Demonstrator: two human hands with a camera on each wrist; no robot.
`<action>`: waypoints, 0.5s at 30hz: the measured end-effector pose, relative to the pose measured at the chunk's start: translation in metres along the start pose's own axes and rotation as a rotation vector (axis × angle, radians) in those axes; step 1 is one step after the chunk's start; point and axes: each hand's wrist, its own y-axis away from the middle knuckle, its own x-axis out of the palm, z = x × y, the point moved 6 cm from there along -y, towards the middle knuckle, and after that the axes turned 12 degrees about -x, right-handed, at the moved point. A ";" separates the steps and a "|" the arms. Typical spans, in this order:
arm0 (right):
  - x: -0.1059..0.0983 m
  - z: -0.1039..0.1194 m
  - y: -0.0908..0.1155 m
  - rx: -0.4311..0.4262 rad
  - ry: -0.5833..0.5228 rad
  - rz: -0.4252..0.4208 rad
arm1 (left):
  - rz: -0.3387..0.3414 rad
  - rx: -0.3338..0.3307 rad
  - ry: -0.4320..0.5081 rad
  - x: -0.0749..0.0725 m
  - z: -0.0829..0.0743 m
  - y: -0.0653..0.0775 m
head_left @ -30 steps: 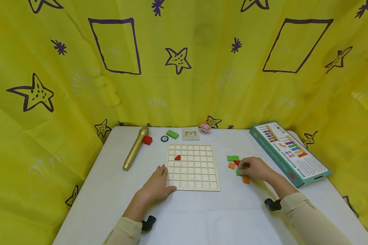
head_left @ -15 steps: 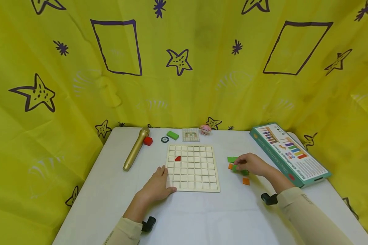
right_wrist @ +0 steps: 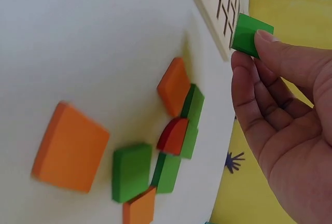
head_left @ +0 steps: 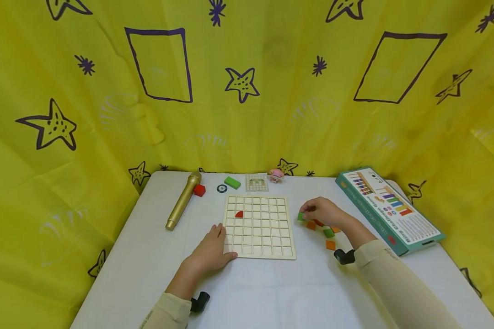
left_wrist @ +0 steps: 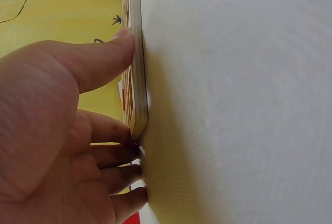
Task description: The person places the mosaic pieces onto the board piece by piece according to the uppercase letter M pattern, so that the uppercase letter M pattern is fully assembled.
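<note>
Between thumb and fingers, my right hand (head_left: 325,214) pinches a small green square tile (right_wrist: 248,36), raised off the table just right of the wooden grid board (head_left: 257,235). Below and behind it lie loose tiles: an orange square (right_wrist: 72,149), a green square (right_wrist: 132,172), a red quarter-circle (right_wrist: 174,136) and several others. My left hand (head_left: 210,249) rests at the board's lower left corner, thumb (left_wrist: 111,60) on the near edge and the other fingers along the left side. One red quarter-circle tile (head_left: 239,214) sits in a cell toward the board's upper left.
Behind the board are a pattern card (head_left: 257,182), a pink figurine (head_left: 276,175), a green block (head_left: 232,183) and a round black-and-white disc (head_left: 222,188). A gold microphone (head_left: 183,201) and red block (head_left: 199,190) lie left. A game box (head_left: 389,208) lies right.
My right hand has moved left from the loose tiles toward the board, carrying the green square tile, so more of the tiles behind it show. The left hand has stayed at the board's corner.
</note>
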 end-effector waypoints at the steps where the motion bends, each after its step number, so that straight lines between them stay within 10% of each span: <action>1: 0.001 0.002 -0.003 -0.009 0.002 0.003 | 0.001 0.000 0.000 0.000 0.000 0.000; 15: 0.014 0.027 -0.041 -0.032 -0.049 0.026 | -0.002 0.003 -0.003 0.003 0.002 -0.003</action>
